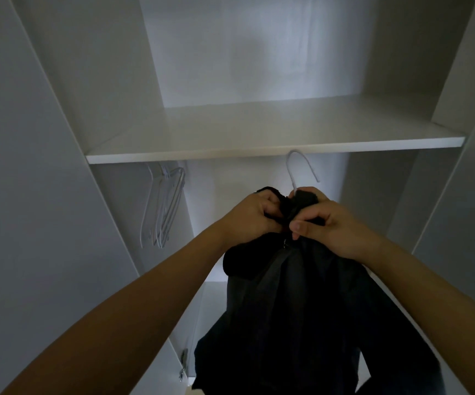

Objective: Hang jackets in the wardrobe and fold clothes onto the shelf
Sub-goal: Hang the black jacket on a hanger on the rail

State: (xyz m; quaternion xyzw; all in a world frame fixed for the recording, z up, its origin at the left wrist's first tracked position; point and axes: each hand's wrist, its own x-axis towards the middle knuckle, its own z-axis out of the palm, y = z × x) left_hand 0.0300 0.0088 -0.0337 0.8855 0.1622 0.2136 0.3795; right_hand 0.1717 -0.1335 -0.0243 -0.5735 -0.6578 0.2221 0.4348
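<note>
I am pinching the dark jacket (301, 295) at its collar with both my left hand (250, 220) and right hand (330, 226), the cloth hanging straight down. The hanger hook (301, 169) is rising just beyond my knuckles, under the shelf (173, 155); the rail is hidden.

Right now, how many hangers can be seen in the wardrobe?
At least 4: one white hanger carries the dark jacket that both hands grip, and about three spare hangers hang bunched under the shelf on the left. They overlap, so more may be hidden.
</note>
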